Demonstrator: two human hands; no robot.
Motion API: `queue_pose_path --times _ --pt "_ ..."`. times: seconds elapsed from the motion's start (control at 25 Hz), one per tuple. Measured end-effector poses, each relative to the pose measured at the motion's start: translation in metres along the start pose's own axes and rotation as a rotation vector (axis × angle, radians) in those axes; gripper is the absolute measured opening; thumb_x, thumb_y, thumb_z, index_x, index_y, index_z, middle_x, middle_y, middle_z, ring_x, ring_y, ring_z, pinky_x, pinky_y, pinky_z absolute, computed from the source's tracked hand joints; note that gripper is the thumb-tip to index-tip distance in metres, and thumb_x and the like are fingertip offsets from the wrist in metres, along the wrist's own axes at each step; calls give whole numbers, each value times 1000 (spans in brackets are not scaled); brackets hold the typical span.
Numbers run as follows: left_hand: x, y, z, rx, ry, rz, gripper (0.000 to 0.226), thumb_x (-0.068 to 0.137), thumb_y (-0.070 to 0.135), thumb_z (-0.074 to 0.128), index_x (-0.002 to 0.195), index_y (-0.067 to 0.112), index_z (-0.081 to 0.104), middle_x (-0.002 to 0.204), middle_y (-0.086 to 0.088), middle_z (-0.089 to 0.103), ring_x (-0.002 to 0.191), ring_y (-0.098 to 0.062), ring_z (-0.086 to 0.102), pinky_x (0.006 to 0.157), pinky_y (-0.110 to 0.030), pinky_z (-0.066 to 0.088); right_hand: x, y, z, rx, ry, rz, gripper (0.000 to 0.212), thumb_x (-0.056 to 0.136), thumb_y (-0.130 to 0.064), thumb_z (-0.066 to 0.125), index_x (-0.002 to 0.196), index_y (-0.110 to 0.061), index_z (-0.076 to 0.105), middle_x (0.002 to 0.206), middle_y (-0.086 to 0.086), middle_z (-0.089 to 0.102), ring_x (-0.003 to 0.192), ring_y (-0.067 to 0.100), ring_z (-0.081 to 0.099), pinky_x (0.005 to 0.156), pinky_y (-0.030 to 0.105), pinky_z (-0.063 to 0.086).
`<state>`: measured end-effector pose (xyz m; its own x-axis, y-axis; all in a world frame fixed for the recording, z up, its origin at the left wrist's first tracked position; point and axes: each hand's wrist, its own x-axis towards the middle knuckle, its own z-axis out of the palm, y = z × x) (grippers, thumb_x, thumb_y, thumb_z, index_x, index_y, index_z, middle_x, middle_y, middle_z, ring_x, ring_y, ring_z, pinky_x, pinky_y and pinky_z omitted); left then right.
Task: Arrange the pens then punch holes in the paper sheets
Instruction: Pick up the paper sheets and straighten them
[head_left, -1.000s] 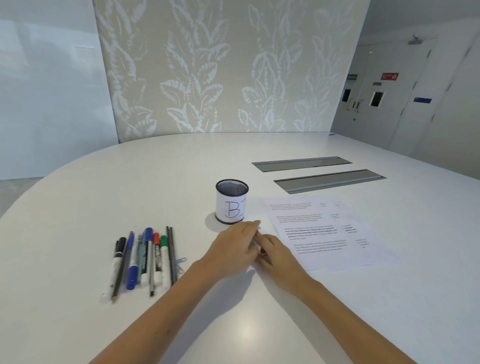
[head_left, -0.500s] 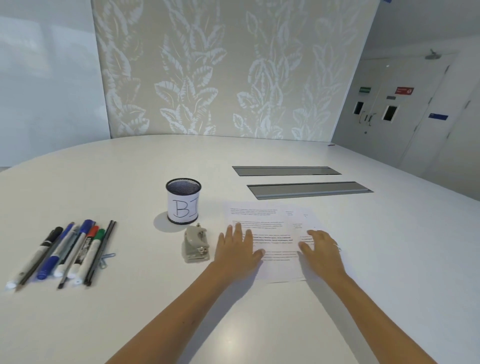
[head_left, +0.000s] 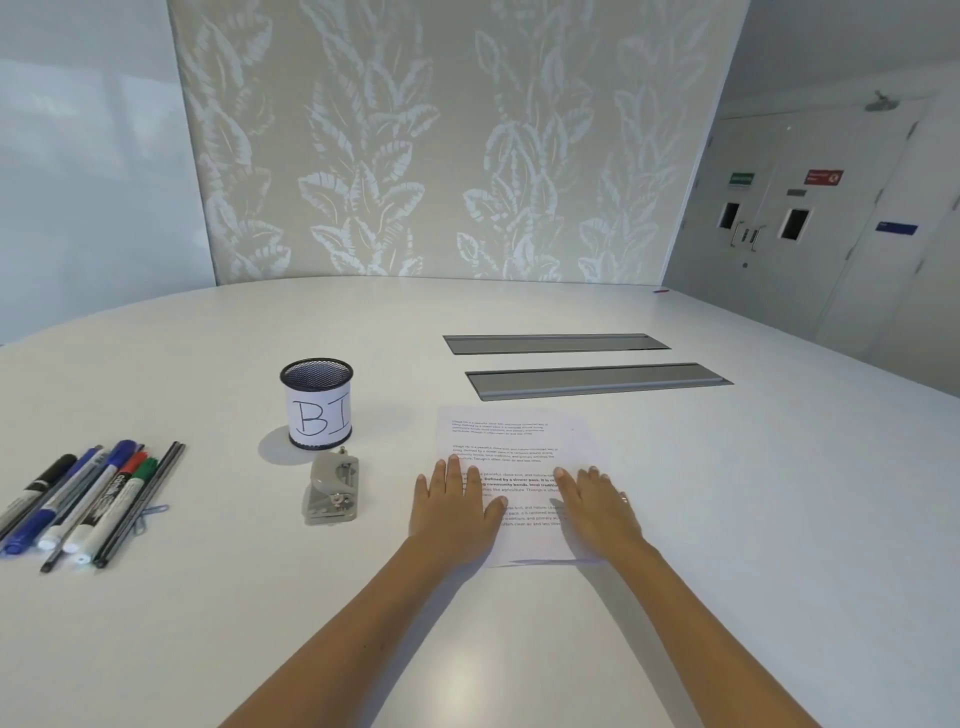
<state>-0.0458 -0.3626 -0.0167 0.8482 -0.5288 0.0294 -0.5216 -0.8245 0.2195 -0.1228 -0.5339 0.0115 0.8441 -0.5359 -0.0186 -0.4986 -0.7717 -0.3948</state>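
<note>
Your left hand (head_left: 457, 506) and right hand (head_left: 597, 506) lie flat with fingers straight on the printed paper sheets (head_left: 511, 441), holding nothing; I think they press the sheets so they stay squared for punching. The hole punch (head_left: 332, 491) stands just left of the sheets, untouched. The mesh pen cup (head_left: 317, 402) marked "BI" is behind the punch and looks empty. The pens (head_left: 88, 499) lie in a loose row well left of the sheets, so arranging seems not yet done.
</note>
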Motion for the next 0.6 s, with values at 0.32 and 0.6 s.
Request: queue_pose_path --times 0.32,0.6 --pt "4 5 3 -56 102 -26 65 98 50 18 151 12 14 161 -16 6 149 -28 5 119 -43 5 7 -8 -12 43 148 240 64 86 -43 61 127 1 38 133 21 40 133 41 30 96 51 43" --pt "-2 7 6 -27 73 -24 69 97 52 14 152 11 8 162 -16 0 149 -28 -2 119 -43 -1 22 -14 -15 3 116 335 74 83 -41 68 132 4 35 139 26 37 137 45 25 105 49 36"
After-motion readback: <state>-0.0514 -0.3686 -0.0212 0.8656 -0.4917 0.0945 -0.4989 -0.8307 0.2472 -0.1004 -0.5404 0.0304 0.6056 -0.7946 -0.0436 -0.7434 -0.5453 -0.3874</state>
